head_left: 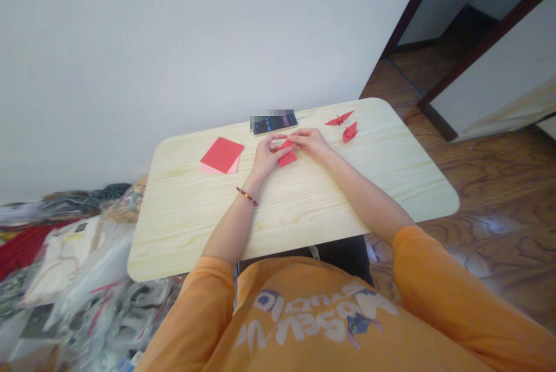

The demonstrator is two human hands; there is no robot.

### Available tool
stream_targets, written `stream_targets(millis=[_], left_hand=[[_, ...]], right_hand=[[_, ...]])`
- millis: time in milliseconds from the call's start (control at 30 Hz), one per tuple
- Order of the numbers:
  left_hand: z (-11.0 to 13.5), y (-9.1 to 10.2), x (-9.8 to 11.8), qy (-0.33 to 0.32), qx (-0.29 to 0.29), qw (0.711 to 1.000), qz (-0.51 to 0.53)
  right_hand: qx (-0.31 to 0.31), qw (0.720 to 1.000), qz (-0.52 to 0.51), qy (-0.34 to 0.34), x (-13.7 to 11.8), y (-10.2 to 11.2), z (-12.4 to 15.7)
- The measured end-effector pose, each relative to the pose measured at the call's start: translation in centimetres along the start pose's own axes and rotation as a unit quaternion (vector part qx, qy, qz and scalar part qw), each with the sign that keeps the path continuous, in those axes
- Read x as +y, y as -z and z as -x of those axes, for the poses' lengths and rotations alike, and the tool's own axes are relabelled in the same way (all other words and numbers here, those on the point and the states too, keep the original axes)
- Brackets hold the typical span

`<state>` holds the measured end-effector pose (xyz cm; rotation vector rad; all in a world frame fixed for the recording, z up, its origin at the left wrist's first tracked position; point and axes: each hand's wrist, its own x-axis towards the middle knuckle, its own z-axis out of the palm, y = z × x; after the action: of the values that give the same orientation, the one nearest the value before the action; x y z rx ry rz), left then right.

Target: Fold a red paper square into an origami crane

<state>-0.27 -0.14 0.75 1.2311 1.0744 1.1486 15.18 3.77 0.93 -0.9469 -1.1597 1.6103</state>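
Red folded paper piece (287, 156) sat between both hands, over pale wooden table (313, 210). Left hand (264, 155) and right hand (310, 145) both pinched it, fingers closed on paper, exact fingertip placement partly hidden. Step in hand looked like mid-fold; next move seemed to call for firm creasing along fold. Red paper crane (339, 119) and second red folded piece (350, 131) lay right of hands. Red paper sheet (222, 155) lay on pink paper (208, 168), left; black phone (274, 123) beyond hands.
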Motion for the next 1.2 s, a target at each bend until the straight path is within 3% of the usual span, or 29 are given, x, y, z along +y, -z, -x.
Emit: stream_targets(millis=[700,833,1200], left_hand=[[0.22,-0.22,0.48,0.003,0.006,1.000,-0.029],[0.24,-0.18,0.43,0.007,0.004,1.000,-0.021],[-0.06,-0.13,0.30,0.027,0.013,0.999,-0.010]], right_hand=[[0.014,0.999,-0.031,-0.028,0.22,0.86,-0.49],[-0.014,1.000,0.002,-0.015,0.31,0.88,-0.52],[0.037,0.995,0.074,0.061,0.26,0.10,-0.35]])
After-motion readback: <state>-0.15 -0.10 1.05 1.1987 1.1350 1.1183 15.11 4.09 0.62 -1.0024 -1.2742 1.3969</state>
